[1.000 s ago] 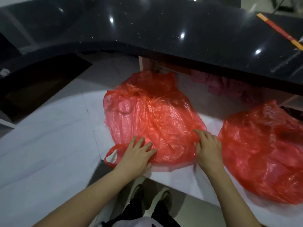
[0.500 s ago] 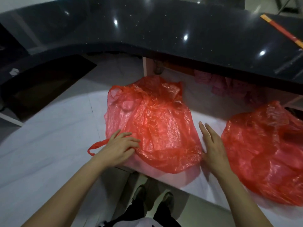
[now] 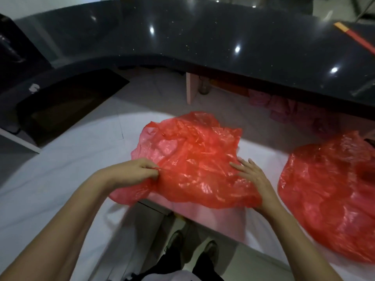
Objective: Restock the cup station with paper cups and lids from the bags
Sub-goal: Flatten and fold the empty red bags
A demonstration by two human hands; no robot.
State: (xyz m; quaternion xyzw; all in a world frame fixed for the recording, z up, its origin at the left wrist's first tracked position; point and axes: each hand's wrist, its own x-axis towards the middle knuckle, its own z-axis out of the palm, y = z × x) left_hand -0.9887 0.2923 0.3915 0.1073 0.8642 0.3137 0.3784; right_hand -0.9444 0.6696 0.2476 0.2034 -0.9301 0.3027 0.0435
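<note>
A crumpled red plastic bag (image 3: 192, 159) lies on the white surface (image 3: 60, 179) in front of me, its near edge hanging over the surface's front edge. My left hand (image 3: 136, 171) pinches the bag's left side between curled fingers and thumb. On the bag's right side my right hand (image 3: 251, 175) rests with straight, spread fingers. A second red plastic bag (image 3: 328, 199) sits at the right, partly cut off by the frame edge. What the bags hold is hidden; no cups or lids show.
A dark glossy counter (image 3: 203, 47) curves across the back, with an orange-red strip (image 3: 355, 38) at its right end. Under the counter are pink crumpled bags (image 3: 284, 106) and a jar (image 3: 204, 88). A black panel (image 3: 67, 102) lies at the left. My shoes (image 3: 192, 244) show below.
The left hand has gone from resting on the bag to pinching its left side, and the bag has shifted and bunched up. The right hand has moved onto the bag's right side.
</note>
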